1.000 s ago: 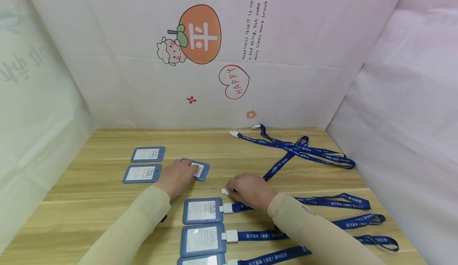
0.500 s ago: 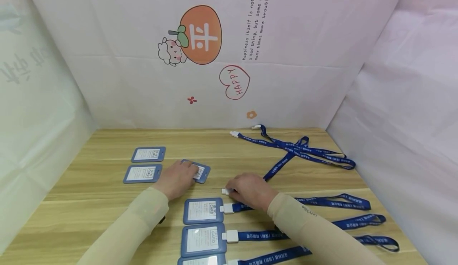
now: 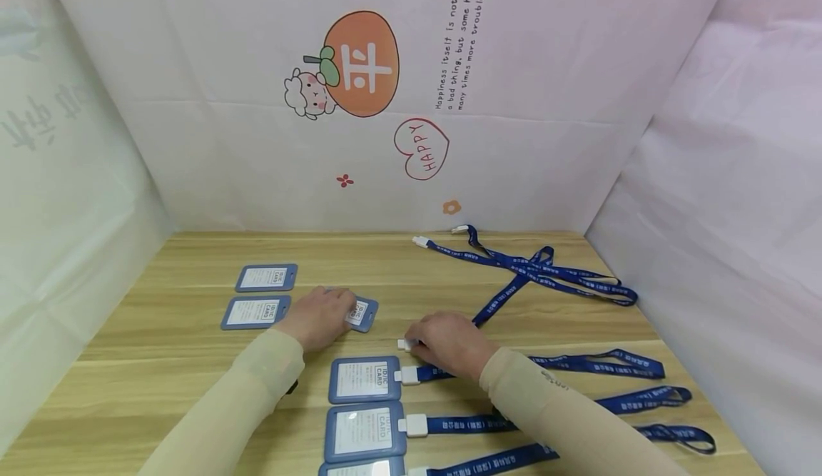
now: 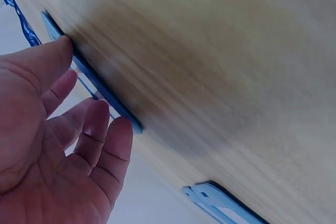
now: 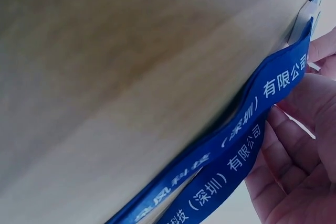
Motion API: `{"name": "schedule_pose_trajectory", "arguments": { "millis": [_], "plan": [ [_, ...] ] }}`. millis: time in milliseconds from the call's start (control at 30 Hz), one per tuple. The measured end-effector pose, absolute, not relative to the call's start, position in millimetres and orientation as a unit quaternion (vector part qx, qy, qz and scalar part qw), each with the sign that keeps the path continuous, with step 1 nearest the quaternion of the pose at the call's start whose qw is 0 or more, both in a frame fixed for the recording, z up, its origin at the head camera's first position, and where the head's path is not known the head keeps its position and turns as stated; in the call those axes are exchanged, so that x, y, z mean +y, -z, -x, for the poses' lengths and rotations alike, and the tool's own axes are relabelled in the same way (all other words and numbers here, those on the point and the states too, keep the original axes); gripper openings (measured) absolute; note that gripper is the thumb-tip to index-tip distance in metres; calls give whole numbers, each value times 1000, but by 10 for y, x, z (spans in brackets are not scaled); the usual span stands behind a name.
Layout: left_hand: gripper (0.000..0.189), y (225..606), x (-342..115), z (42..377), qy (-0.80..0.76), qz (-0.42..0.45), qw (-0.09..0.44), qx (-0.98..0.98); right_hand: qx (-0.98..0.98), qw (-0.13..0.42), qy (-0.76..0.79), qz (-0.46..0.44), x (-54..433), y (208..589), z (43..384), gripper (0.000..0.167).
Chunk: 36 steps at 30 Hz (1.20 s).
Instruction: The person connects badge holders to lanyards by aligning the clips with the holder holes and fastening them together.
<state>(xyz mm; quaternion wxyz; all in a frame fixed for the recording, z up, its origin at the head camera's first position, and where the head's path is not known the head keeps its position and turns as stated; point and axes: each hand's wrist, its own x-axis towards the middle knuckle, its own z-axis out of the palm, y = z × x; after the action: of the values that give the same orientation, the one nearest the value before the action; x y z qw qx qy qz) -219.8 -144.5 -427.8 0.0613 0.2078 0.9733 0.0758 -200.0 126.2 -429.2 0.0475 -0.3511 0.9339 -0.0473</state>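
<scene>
In the head view my left hand (image 3: 321,317) lies over a blue ID card holder (image 3: 364,314) left of the table's middle, its slotted end pointing right. The left wrist view shows my thumb (image 4: 64,51) on one long edge of that card holder (image 4: 113,100) and my curled fingers at the other side. To the right, my right hand (image 3: 449,340) pinches the white clip (image 3: 404,345) of a blue lanyard (image 3: 497,301). Printed lanyard straps (image 5: 231,153) run past my right fingers in the right wrist view. Card holder and clip are apart.
Two loose card holders (image 3: 255,312) lie at the left. In front, several card holders (image 3: 364,380) joined to lanyards (image 3: 472,424) form a column. Another lanyard (image 3: 462,253) lies crossed at the back right. White cloth walls (image 3: 225,155) enclose the table (image 3: 148,362).
My left hand has shifted the card holder very slightly toward me, with its slotted end now a little lower. My right hand and the white clip have stayed in place.
</scene>
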Motion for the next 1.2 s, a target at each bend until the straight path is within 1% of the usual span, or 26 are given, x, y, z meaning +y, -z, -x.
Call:
{"name": "schedule_pose_trajectory", "arguments": {
  "millis": [200, 467, 700, 833, 1200],
  "plan": [
    [42, 4287, -1417, 2154, -75, -214, 59, 972, 936, 53, 48, 344, 1252, 4302, 2007, 20],
    [41, 4278, -1386, 2103, -71, -223, 60, 970, 939, 52, 45, 336, 1228, 4299, 1995, 21],
    [43, 4210, -1336, 2043, -85, -218, 86, 969, 943, 53, 49, 325, 1216, 4298, 1993, 24],
    [42, 4176, -1323, 2016, -89, -215, 93, 968, 944, 55, 50, 321, 1205, 4292, 1990, 25],
    [38, 4194, -1331, 2005, -77, -217, 77, 970, 942, 39, 34, 333, 1179, 4288, 1995, 21]
  ]
}}
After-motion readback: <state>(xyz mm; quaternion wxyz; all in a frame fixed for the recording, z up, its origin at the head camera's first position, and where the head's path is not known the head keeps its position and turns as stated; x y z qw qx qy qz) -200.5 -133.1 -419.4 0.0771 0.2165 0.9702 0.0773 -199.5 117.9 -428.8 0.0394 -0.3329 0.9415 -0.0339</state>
